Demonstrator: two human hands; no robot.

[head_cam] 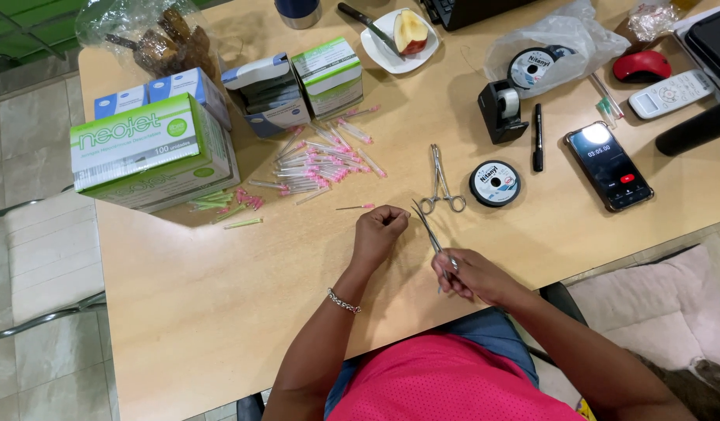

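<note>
Near the table's (219,312) front edge, the right hand (473,274) grips thin scissors (429,226) while the left hand (379,231) pinches something too fine to identify; a slip could nick the left fingertips.

Head-worn view, steeply down, probably close.

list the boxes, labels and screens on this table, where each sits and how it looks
Large green-and-white box: far left, rectangular.
Two blue-and-white boxes: behind it.
Open blue box: top centre.
Small green-and-white box: right of that.
Phone: right, dark lit screen.
Thread spool: centre, round white label.
Bagged spool: upper right, similar label.
</note>
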